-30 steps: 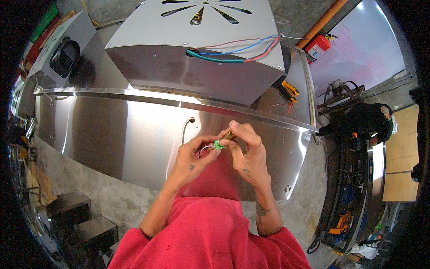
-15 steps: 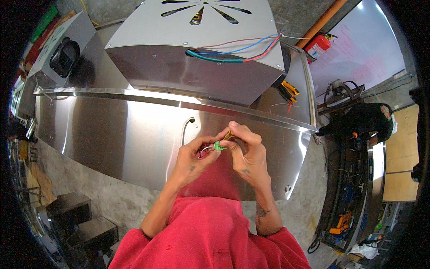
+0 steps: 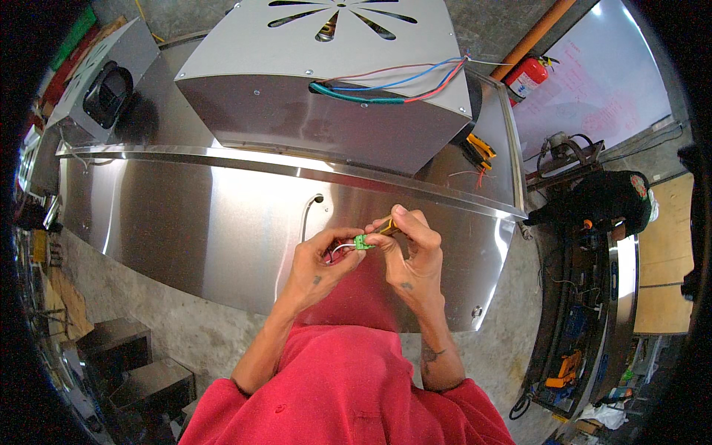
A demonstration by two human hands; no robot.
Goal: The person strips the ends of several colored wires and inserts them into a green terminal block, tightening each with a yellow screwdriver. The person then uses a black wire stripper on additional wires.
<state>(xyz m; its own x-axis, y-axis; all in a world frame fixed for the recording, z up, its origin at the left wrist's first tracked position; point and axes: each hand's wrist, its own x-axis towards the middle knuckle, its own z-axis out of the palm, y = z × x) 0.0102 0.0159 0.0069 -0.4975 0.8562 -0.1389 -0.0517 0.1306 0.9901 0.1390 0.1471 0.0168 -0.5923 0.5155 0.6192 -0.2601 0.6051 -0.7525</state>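
Pinched in the fingers of my left hand (image 3: 315, 268) is a small green terminal block (image 3: 362, 242). A white wire (image 3: 340, 247) runs into its left side, with reddish and dark wire partly hidden by the fingers. My right hand (image 3: 417, 263) grips a small screwdriver (image 3: 387, 226) with a yellow and dark handle, tilted toward the block. Its tip is hidden, so I cannot tell whether it sits in a screw. A grey cable (image 3: 304, 217) comes out of a hole in the steel panel (image 3: 245, 222) and drops behind my left hand.
On the steel bench stands a grey metal box (image 3: 334, 122) with blue, red and green-sleeved wires (image 3: 363, 95). A yellow-handled tool (image 3: 480, 146) lies beside it. A second vented box (image 3: 100, 78) stands left. At right are a fire extinguisher (image 3: 525, 76) and a bending person (image 3: 612, 202).
My right fingers have shifted on the screwdriver, and more of its handle shows, tilted up to the right. The left hand and terminal block have hardly moved.
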